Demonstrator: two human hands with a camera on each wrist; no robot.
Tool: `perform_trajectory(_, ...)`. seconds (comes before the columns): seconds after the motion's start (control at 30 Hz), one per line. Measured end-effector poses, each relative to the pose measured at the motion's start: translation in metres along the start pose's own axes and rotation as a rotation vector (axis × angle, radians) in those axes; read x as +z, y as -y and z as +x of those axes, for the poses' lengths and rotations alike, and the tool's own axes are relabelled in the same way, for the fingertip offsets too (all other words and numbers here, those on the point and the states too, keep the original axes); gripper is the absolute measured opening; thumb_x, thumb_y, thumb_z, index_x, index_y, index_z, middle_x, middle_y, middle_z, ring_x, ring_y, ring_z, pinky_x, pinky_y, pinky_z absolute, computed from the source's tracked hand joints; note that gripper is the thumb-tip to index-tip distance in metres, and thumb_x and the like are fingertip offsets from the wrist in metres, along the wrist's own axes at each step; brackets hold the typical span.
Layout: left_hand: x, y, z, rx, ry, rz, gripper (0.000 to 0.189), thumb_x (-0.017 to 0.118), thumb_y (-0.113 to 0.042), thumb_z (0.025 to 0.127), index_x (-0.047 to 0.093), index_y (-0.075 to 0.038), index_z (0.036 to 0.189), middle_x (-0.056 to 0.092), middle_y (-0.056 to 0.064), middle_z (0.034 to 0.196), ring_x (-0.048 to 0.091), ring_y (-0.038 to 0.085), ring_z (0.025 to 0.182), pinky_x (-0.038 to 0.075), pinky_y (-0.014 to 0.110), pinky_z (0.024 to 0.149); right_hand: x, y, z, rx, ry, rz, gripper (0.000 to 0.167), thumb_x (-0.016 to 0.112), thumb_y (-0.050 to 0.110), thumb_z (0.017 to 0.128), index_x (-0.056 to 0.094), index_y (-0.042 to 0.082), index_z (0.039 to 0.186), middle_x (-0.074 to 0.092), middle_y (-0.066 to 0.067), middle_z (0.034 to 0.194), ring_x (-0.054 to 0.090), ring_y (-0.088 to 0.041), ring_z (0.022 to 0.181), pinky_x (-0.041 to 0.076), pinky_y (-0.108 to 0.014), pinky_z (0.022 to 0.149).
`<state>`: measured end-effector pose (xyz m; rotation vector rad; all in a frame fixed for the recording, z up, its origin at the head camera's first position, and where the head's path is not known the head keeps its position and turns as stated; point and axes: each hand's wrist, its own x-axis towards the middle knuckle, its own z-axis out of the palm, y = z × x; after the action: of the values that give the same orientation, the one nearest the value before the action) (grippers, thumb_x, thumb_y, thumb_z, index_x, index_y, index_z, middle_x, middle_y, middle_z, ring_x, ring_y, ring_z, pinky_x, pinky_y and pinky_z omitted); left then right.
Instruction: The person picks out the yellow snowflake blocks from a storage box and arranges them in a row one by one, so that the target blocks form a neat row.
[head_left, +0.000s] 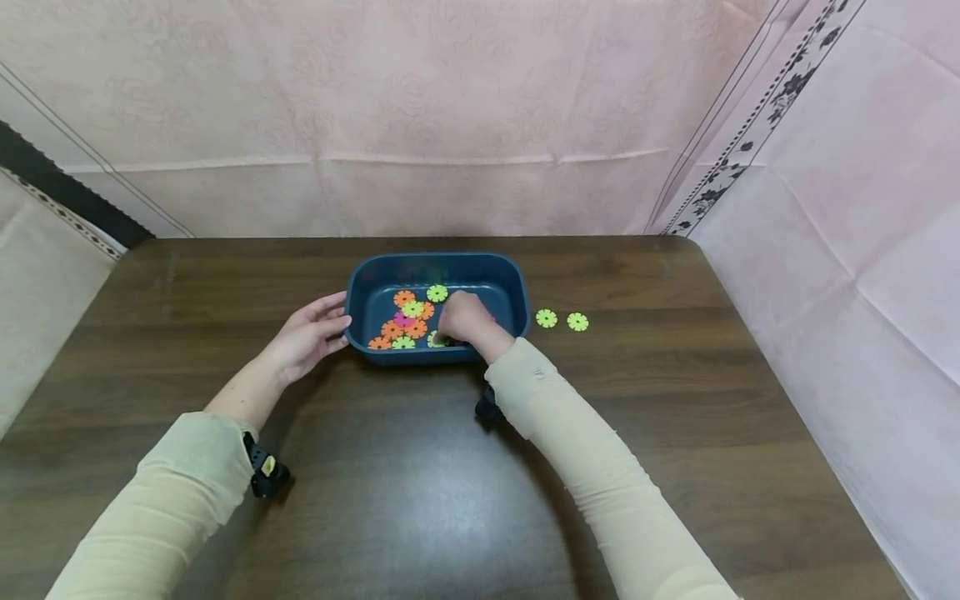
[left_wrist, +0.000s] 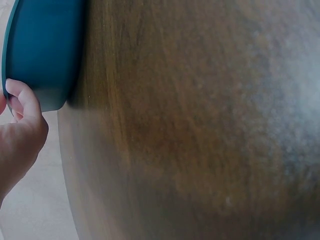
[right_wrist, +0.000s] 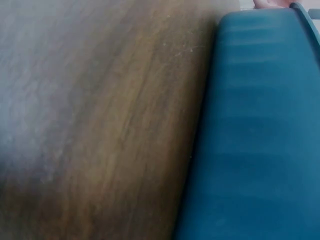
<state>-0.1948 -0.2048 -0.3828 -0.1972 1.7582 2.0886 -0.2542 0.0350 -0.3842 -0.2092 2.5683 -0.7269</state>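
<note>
Discs (head_left: 416, 329) in blue tub (head_left: 420, 357), brown wood-grain table (head_left: 420, 492), pinkish cloth (head_left: 420, 100) behind

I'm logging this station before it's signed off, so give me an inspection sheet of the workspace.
Surface: dark wood-grain table, with a pale reflection toward the front.
Job's things: blue bin holding orange, yellow-green and pink flower-shaped pieces; two yellow-green pieces lie on the table, right of the bin.
Clutter: nothing seen.
Left hand: touches the bin's left end.
Right hand: reaches inside the bin; fingertips hidden, so whether it holds a piece cannot be told.
Wrists: a black device on each.
Cables: nothing seen.
Surroundings: pale patterned cloth behind and at both sides; dark strip at left.
</note>
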Motion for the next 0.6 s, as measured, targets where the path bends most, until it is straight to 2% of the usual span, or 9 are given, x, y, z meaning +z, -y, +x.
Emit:
perform_trajectory(0.13,0.000,0.000,-0.001,-0.001,-0.002,0.004,0.065,0.052,-0.015,0.096,0.017,-0.009,0.150,0.048,-0.004,0.104,0.057,0.003,0.082,0.051,0.016,0.075,-0.002,-0.003,-0.001,-0.007,0.013,0.102,0.026,0.073,0.018,0.081,0.063,0.006,0.061,0.052,-0.002,0.055,0.055,-0.014,0.055,0.048,-0.023,0.058)
perform_trajectory(0.3,0.000,0.000,-0.001,-0.001,-0.001,0.003,0.064,0.052,-0.015,0.096,0.017,-0.009,0.150,0.048,-0.004,0.103,0.057,0.003,0.082,0.051,0.016,0.075,-0.007,-0.008,-0.001,-0.020,0.075,0.249,0.013,0.072,0.014,0.082,0.073,0.002,0.077,0.063,-0.003,0.066,0.059,-0.012,0.056,0.053,-0.023,0.060)
perform_trajectory(0.47,0.000,0.000,0.000,0.000,-0.001,0.003,0.065,0.052,-0.015,0.096,0.018,-0.009,0.150,0.049,-0.004,0.103,0.057,0.003,0.083,0.051,0.016,0.075,-0.015,-0.012,0.001,0.044,0.147,0.452,0.015,0.069,0.012,0.084,0.072,0.001,0.094,0.065,-0.005,0.074,0.062,-0.011,0.058,0.055,-0.024,0.064)
perform_trajectory(0.6,-0.001,0.000,-0.001,0.003,0.003,0.009,0.064,0.053,-0.016,0.095,0.018,-0.009,0.150,0.049,-0.003,0.105,0.057,0.004,0.085,0.051,0.016,0.076,-0.023,-0.014,-0.001,0.083,0.163,0.567,0.018,0.069,0.012,0.085,0.071,0.000,0.098,0.065,-0.007,0.077,0.063,-0.012,0.062,0.056,-0.028,0.071)
